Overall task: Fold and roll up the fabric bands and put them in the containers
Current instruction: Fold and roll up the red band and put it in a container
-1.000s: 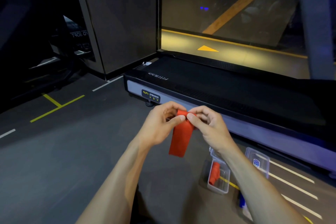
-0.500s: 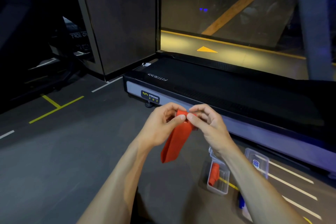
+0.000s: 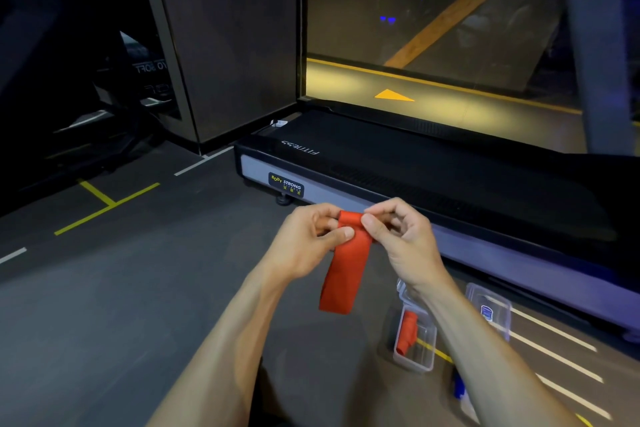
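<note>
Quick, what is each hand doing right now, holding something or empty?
Left hand: closed, pinching the top of the red fabric band.
Right hand: closed, fingers pinching the same band's rolled top.

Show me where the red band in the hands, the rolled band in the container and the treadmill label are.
red band (image 3: 341, 274), head view, hanging flat part.
rolled band (image 3: 408, 331), head view, middle of roll.
treadmill label (image 3: 286, 184), head view, centre of sticker.

Left hand (image 3: 304, 246) and right hand (image 3: 401, 239) raised together, fingers curled, pinching band (image 3: 341, 274).
</note>
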A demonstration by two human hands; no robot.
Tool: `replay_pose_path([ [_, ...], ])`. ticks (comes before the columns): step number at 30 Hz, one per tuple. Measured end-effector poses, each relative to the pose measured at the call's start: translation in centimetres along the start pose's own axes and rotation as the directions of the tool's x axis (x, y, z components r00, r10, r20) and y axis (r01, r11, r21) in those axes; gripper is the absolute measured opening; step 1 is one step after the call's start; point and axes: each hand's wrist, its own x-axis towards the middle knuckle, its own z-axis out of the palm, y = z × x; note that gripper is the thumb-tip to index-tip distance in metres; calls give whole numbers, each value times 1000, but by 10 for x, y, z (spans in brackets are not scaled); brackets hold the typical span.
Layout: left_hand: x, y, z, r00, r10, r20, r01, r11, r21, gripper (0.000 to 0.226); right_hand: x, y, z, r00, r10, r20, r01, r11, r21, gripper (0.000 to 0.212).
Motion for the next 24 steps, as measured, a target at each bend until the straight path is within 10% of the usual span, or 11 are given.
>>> replay_pose_path([
  [24, -1, 0, -3, 996, 69, 54, -71, 996, 48, 17, 0, 3, -4, 962, 212, 174, -237, 962, 139, 10],
])
